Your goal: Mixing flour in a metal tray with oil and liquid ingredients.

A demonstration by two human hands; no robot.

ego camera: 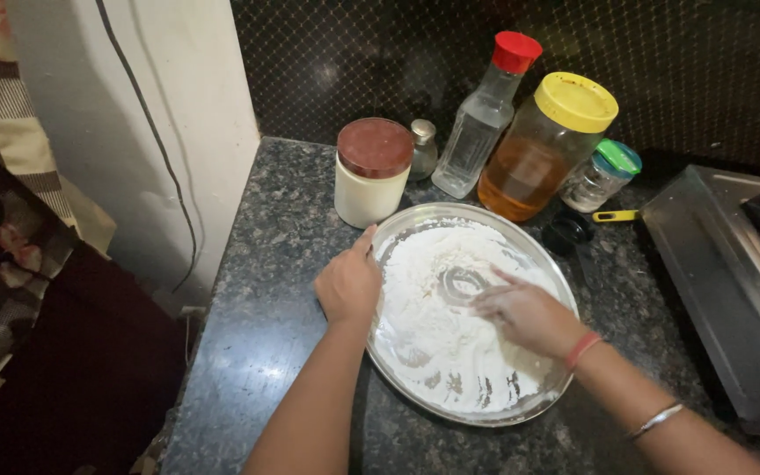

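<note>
Here, at the centre of the frame, a wide round steel plate (pixel 534 257) sits on the dark speckled granite counter (pixel 274 264), and a layer of white flour (pixel 437 334) covers most of it, with a small cleared ring in the middle. My left hand (pixel 349 283) is curled against the plate's left rim, thumb lying along the edge, fingers folded in, gripping the rim. My right hand (pixel 525 312) lies flat and dusted white over the flour just right of centre, fingers loosely spread and pointing toward the cleared ring, holding nothing; a red band and a thin metal bangle are on that wrist. Behind the plate, toward the upper middle of the frame, stand a cream jar with a brown lid (pixel 371 171), a small metal-topped shaker (pixel 422 149), a clear bottle with a red cap (pixel 485 114), a large amber-filled jar with a yellow lid (pixel 549 145) and a small jar with a green lid (pixel 604 174). A steel stove (pixel 714 264) fills the right edge. White wall with a black cable at upper left.
</note>
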